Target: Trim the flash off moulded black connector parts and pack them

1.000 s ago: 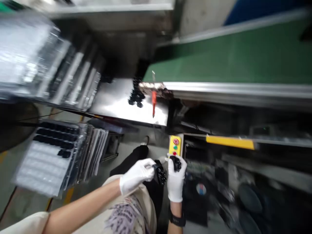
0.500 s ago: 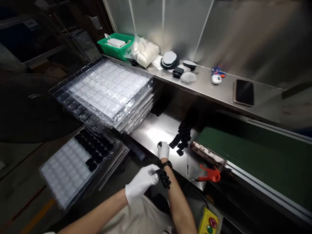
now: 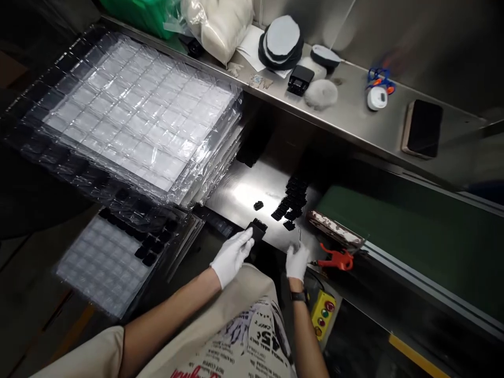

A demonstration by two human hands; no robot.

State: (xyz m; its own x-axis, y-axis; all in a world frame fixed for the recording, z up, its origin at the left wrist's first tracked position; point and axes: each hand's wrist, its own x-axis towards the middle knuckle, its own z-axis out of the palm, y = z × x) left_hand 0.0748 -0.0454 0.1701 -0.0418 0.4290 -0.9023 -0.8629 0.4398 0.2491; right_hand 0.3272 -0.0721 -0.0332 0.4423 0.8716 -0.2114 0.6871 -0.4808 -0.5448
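My left hand, in a white glove, holds a black part with small prongs on its upper side, over the front edge of the steel table. My right hand, also gloved, is closed round a thin metal tool that points away from me. One small black piece lies alone on the steel, just beyond the part in my left hand. To its right is a cluster of black pieces. A red air gun lies beside my right hand.
Wrapped trays are stacked at the left, with a lower tray of black pieces below. A green conveyor runs along the right. The back shelf bears a phone and round pads. A yellow button box sits near my right wrist.
My right hand has moved right and nearer to me and has taken up the thin tool. A small black piece now lies where that hand was. My left hand has raised its part towards the table.
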